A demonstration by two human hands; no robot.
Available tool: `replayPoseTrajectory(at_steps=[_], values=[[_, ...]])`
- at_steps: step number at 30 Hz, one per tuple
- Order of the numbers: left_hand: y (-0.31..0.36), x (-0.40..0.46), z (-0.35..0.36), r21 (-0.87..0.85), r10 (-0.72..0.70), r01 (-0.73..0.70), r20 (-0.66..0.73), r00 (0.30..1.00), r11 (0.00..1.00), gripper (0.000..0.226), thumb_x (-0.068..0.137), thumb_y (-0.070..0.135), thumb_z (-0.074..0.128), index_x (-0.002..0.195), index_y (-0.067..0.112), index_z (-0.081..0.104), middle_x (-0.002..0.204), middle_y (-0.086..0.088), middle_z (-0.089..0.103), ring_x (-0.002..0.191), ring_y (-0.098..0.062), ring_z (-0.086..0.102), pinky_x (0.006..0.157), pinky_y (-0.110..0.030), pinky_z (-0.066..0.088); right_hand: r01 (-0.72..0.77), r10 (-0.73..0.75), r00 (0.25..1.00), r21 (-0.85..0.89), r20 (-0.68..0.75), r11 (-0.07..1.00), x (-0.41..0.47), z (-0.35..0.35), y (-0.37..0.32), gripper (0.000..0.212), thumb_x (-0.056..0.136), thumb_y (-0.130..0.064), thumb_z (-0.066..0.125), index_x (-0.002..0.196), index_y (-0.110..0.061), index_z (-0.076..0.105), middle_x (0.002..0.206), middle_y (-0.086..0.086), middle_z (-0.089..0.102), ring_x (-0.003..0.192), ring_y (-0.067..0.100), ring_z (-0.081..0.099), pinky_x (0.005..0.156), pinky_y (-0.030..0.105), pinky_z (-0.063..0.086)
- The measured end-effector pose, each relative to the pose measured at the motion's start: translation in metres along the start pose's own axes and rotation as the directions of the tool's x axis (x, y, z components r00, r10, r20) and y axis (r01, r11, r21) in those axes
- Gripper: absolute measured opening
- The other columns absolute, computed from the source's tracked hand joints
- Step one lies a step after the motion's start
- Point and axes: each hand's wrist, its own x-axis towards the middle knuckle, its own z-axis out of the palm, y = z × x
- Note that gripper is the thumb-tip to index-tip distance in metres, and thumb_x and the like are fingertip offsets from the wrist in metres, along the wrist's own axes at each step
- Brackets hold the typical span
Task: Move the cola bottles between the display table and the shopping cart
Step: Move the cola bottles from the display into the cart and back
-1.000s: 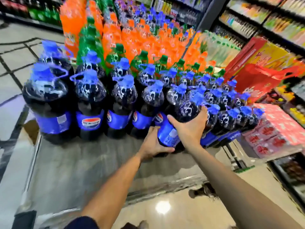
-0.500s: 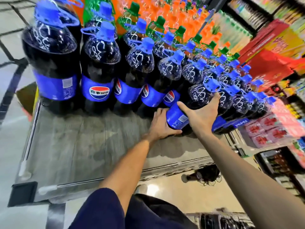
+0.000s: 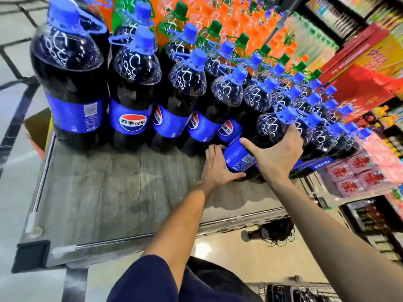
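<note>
Both hands are on one cola bottle [image 3: 257, 147] that sits in the front row of bottles on the display table [image 3: 122, 192], toward the table's right end and well back from its near edge. The bottle stands on its base with its long axis roughly upright, leaning a little so that its blue cap [image 3: 287, 115] points up and to the right; its blue label faces the near edge. The right hand [image 3: 277, 158] wraps the bottle's upper body from the right side, thumb stretched across the label and fingers curled round the shoulder just below the cap. The left hand [image 3: 218, 165] grips the lower part from the left, fingers curled behind the bottle at label height and thumb lying along the base, close to the tabletop. To the left, four more cola bottles [image 3: 133, 99] stand upright in the same row, running toward the table's left end, with a fifth label partly hidden just behind the held bottle. Behind and to the right stand further rows of blue-capped bottles, then green-capped bottles [image 3: 183, 20] and orange bottles [image 3: 231, 18] toward the far edge. The near strip of grey tabletop carries nothing in front of the row. A wire cart rim [image 3: 290, 290] shows at the bottom right, blurred.
</note>
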Motion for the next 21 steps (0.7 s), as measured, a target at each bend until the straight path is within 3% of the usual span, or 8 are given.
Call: replayPoseTrajectory(at_steps=[5, 9, 15, 21], values=[[-0.002, -0.004, 0.002, -0.006, 0.003, -0.003, -0.012, 1.000, 1.000, 0.116, 0.048, 0.062, 0.096, 0.137, 0.010, 0.044, 0.129, -0.005, 0.041, 0.120, -0.024, 0.040, 0.111, -0.038, 0.040, -0.016, 0.016, 1.000, -0.010, 0.000, 1.000, -0.003, 0.001, 0.000, 0.133, 0.051, -0.085, 0.077, 0.147, 0.002, 0.045, 0.144, 0.019, 0.052, 0.131, 0.039, 0.049, 0.103, 0.050, 0.039], [0.002, -0.009, 0.002, -0.008, -0.039, 0.039, -0.040, 0.998, 0.999, 0.117, 0.047, 0.061, 0.097, 0.139, 0.011, 0.045, 0.130, -0.006, 0.042, 0.121, -0.026, 0.042, 0.112, -0.041, 0.041, -0.017, 0.018, 1.000, -0.002, 0.007, 1.000, -0.004, 0.002, 0.001, 0.138, 0.050, -0.093, 0.066, 0.148, 0.002, 0.044, 0.146, 0.018, 0.052, 0.131, 0.040, 0.050, 0.106, 0.052, 0.041], [0.008, -0.022, 0.009, -0.110, -0.149, 0.145, -0.029, 0.988, 0.983, 0.122, 0.052, 0.056, 0.098, 0.153, 0.025, 0.036, 0.142, -0.008, 0.037, 0.136, -0.030, 0.037, 0.116, -0.043, 0.036, -0.049, 0.049, 0.997, -0.002, 0.066, 0.999, -0.002, -0.002, -0.001, 0.141, 0.053, -0.081, 0.084, 0.157, 0.001, 0.034, 0.158, 0.019, 0.042, 0.143, 0.039, 0.040, 0.114, 0.052, 0.034], [0.008, -0.033, 0.012, -0.113, -0.224, 0.219, -0.039, 0.974, 0.969, 0.119, 0.064, 0.044, 0.096, 0.159, 0.023, 0.029, 0.146, -0.011, 0.038, 0.137, -0.033, 0.042, 0.115, -0.042, 0.037, -0.088, 0.084, 0.990, 0.032, 0.109, 0.996, -0.004, -0.008, -0.008, 0.144, 0.051, -0.079, 0.086, 0.157, 0.003, 0.033, 0.158, 0.021, 0.042, 0.143, 0.040, 0.039, 0.117, 0.048, 0.029]])
